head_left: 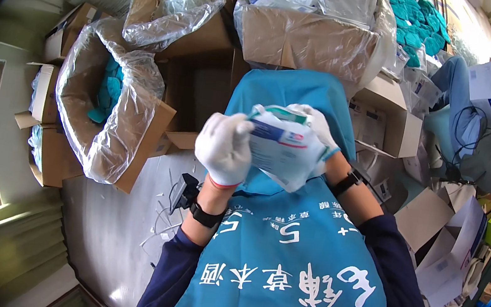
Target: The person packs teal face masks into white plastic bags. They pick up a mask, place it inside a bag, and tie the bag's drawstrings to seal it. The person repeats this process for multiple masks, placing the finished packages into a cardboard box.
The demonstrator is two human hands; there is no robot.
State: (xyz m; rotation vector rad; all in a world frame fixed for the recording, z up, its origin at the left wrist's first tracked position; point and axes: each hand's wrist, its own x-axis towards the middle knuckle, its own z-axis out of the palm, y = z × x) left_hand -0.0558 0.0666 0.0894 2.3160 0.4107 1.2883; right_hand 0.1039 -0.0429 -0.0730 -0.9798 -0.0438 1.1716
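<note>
Over my lap, both of my hands, in white gloves, hold up a white and blue plastic pouch (283, 153). My left hand (222, 147) pinches its upper left corner, fingers bent and closed. Behind the pouch's right side is my right hand (317, 129), its fingers partly hidden by the plastic. Something teal shows along the pouch's upper edge; what lies inside cannot be made out. A blue apron (282, 248) with white lettering covers my front and knees.
Ahead stands a plastic-lined carton (306, 42) of packed pouches. To the left, another lined carton (141, 131) holds teal items (108, 92). Farther left are more boxes. At right sits another person (482, 138) among open cartons (437, 227). White cords (162, 223) lie on the floor.
</note>
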